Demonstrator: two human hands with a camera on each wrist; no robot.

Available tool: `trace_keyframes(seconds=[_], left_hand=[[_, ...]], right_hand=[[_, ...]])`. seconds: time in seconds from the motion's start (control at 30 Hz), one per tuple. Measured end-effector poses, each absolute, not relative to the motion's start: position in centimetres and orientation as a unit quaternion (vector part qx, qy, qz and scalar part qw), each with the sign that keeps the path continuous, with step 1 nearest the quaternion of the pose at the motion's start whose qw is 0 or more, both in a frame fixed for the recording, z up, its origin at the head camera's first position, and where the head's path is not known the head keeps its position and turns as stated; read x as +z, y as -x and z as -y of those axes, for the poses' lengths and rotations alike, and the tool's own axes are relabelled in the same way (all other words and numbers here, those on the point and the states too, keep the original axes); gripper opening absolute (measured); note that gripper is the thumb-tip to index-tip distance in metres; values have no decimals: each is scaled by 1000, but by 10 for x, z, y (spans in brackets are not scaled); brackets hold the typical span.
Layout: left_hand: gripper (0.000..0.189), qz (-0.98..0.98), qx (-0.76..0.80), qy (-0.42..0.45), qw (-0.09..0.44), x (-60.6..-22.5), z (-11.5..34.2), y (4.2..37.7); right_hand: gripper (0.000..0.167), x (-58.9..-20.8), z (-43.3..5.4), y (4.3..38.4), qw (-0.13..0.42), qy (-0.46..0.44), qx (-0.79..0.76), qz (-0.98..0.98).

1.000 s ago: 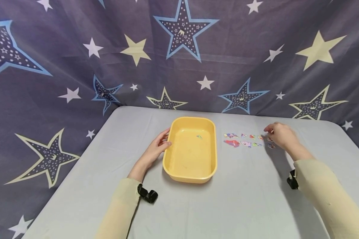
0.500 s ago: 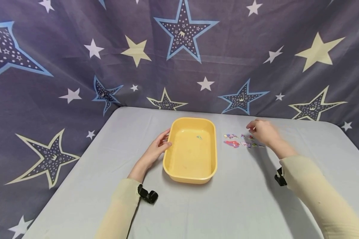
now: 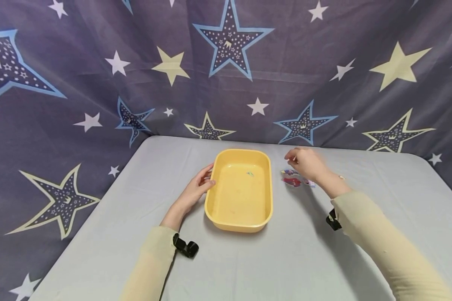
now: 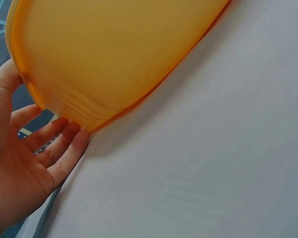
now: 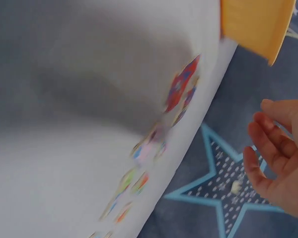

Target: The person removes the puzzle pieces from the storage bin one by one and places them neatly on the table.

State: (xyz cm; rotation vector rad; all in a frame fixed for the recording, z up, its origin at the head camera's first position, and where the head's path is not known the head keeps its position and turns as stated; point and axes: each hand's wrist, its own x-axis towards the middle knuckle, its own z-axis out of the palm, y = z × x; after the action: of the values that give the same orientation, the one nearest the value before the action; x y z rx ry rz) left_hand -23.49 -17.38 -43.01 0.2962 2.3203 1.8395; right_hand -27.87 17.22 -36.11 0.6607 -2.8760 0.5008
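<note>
The yellow plastic tray [image 3: 241,229] stands on the grey table; one small green-blue flat cutout [image 3: 250,174] lies in it. My left hand [image 3: 193,188] grips the tray's left side: in the left wrist view the fingers [image 4: 69,156] lie against the outside wall and the thumb reaches the rim. My right hand [image 3: 309,164] hovers over small flat colourful cutouts [image 3: 291,182] right of the tray, touching none that I can see. In the right wrist view the hand's [image 5: 283,148] fingers are loosely bent, nothing visible between them. Two rows of cutouts [image 5: 149,146] lie below, blurred.
The table [image 3: 278,259] is covered in grey cloth. A dark curtain [image 3: 195,100] with stars hangs behind it and along its left side. A black band with a small camera [image 3: 186,246] sits on the left wrist.
My right hand has swept left above the rows of cutouts, from their far right end to the end nearer the tray. The left hand and tray stay where they were.
</note>
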Motion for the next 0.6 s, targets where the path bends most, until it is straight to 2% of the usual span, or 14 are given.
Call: trace_keyframes(seconds=[0.6], left_hand=[[59, -778, 615, -98, 81, -431, 174, 235]], right_hand=[[15, -356, -102, 280, 89, -287, 173, 938]])
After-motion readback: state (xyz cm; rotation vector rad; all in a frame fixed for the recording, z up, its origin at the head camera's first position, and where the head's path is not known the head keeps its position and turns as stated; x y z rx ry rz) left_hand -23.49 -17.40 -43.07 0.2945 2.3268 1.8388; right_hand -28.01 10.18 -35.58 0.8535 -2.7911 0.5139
